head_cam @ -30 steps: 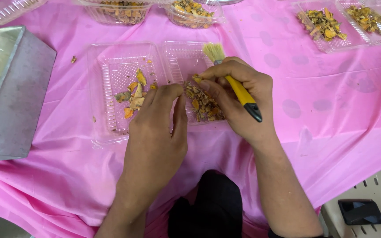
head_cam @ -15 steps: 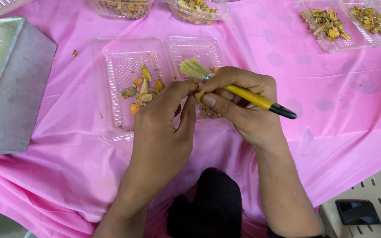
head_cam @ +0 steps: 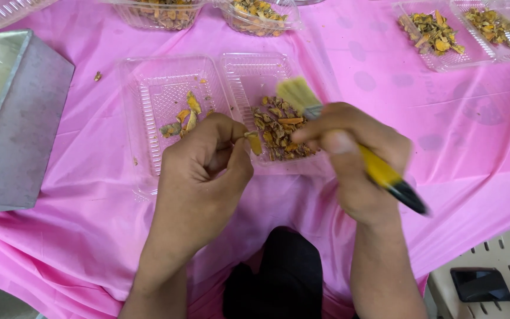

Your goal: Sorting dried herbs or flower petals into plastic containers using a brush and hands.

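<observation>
Seen from the head camera, my left hand [head_cam: 199, 171] pinches a small orange root slice [head_cam: 254, 143] between thumb and fingertips, just above the edge of an open clear plastic tray [head_cam: 149, 112]. My right hand [head_cam: 355, 159] is closed around a yellow-handled brush [head_cam: 379, 168], blurred, bristles pointing away over the tray's right half, where dried root pieces [head_cam: 278, 127] lie heaped. Pink tablecloth [head_cam: 420, 118] underneath; a grey metal box [head_cam: 22, 127] sits at left.
</observation>
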